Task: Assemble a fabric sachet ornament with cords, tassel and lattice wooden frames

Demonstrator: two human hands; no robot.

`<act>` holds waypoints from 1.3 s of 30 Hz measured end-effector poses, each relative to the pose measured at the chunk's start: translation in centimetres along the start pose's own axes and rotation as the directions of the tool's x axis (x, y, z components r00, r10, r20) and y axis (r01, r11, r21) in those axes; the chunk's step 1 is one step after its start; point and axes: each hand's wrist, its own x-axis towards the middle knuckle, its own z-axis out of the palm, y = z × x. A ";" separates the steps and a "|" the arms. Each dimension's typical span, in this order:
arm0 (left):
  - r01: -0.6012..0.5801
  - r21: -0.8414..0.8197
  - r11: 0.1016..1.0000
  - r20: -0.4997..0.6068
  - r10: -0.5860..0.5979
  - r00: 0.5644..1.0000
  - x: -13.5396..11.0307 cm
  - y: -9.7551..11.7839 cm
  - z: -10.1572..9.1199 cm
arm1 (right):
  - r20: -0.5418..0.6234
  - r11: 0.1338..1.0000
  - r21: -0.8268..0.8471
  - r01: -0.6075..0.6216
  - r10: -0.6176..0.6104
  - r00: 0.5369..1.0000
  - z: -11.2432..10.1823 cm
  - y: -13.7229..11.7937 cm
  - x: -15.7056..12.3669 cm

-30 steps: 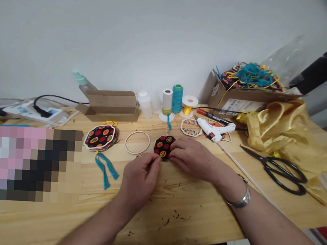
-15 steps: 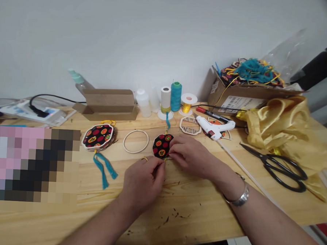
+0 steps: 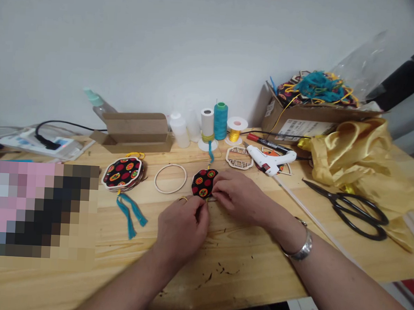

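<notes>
A small round black fabric piece [image 3: 202, 183] with red and yellow dots lies on the wooden table [image 3: 243, 263]. My right hand [image 3: 241, 196] rests on its right edge, fingers pressed down on it. My left hand [image 3: 182, 227] sits just below it, fingers pinched together at its lower edge on something too small to make out. A teal and yellow cord [image 3: 210, 155] runs up from the piece toward the spools.
A bare wooden ring [image 3: 170, 178] and a finished patterned ornament with teal tassel [image 3: 123, 173] lie to the left. Behind are thread spools [image 3: 220, 121], a glue gun [image 3: 269, 159] and a lattice piece [image 3: 239, 157]. Black scissors [image 3: 355, 210], yellow satin [image 3: 361, 156] and a cardboard box [image 3: 299, 120] are on the right.
My left hand has slid slightly right and closed in under the fabric piece; the right hand stays on it. The view has shifted a little.
</notes>
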 end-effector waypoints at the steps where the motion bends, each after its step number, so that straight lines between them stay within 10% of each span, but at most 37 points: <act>1: 0.010 0.008 1.000 0.002 -0.010 1.000 0.1 0.1 0.0 | 0.000 1.000 -0.003 -0.001 0.001 1.000 0.0 0.0 0.0; 39: -0.206 0.193 0.959 -0.184 0.242 0.953 -0.2 -0.4 0.7 | -0.004 1.000 -0.018 0.021 -0.022 1.000 0.0 0.0 -0.3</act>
